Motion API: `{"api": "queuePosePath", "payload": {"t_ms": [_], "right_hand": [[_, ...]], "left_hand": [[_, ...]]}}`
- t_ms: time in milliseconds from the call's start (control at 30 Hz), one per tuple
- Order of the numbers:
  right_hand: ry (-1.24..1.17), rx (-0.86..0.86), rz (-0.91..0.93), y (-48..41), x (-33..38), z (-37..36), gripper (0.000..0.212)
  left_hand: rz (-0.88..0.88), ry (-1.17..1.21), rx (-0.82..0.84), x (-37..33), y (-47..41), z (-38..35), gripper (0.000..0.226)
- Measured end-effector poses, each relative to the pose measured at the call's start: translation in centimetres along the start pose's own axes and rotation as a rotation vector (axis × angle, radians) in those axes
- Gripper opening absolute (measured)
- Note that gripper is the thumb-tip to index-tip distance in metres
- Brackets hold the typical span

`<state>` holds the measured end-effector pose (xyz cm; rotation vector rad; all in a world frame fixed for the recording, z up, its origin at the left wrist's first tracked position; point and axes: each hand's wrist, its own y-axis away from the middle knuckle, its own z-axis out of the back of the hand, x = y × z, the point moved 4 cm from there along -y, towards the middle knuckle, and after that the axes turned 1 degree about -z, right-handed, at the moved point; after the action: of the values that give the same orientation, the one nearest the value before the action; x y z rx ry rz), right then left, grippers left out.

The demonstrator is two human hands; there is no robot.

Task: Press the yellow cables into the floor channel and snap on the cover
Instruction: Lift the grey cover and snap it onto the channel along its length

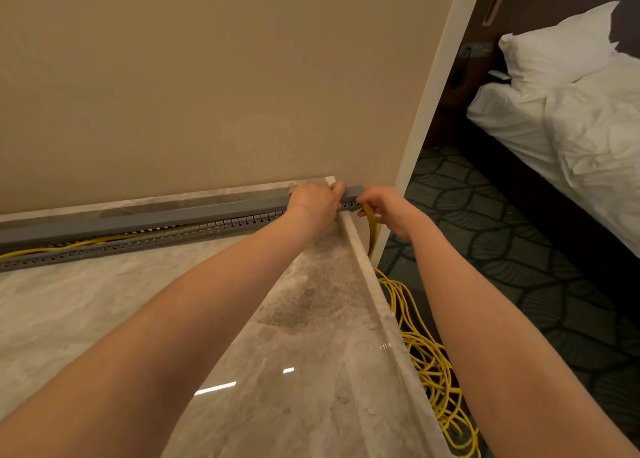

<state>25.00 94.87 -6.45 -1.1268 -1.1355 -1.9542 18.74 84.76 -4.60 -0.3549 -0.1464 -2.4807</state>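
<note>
Light: warm, dim, indoor.
Glare: two white streaks on the marble floor.
Edges: wide-angle bending, slightly soft.

A beige wall rises just behind the left grip. Glossy marble floor spreads on the near side of it, catching streaks of light. Right of the right grip stands a white wall edge; beyond it dark patterned carpet runs to a bed with white linen and a pillow.

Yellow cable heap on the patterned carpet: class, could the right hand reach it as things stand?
Probably yes: nothing blocks the right hand from the yellow cable heap, though it grips strands.
</note>
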Motion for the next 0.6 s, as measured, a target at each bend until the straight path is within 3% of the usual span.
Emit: {"api": "queuePosePath", "payload": {"t_ms": [67,167,333,467,600], "right_hand": [[-0.05,-0.073,-0.048,0.0,0.7,-0.6,0.023],[0.133,-0.165,-0.091,-1.7,1.5,-1.7,0.043],[0.322,-0.067,-0.229,-1.6,2.7,-1.7,0.023],[0.442,-0.043,-0.228,-2.1,3.1,-2.0,0.037],[0.56,-0.103,-0.153,-3.7,2.9,-2.5,0.037]], "left_hand": [[0.037,-0.04,-0.032,-0.3,0.4,-0.2,0.033],[0.036,-0.093,-0.042,-0.8,0.9,-0.2,0.038],[-0.011,-0.073,-0.06,-0.4,0.8,-0.1,0.041],[-0.055,-0.007,-0.105,0.5,0.9,-0.8,0.041],[-0.037,-0.018,-0.14,0.4,0.9,-1.8,0.042]]}}
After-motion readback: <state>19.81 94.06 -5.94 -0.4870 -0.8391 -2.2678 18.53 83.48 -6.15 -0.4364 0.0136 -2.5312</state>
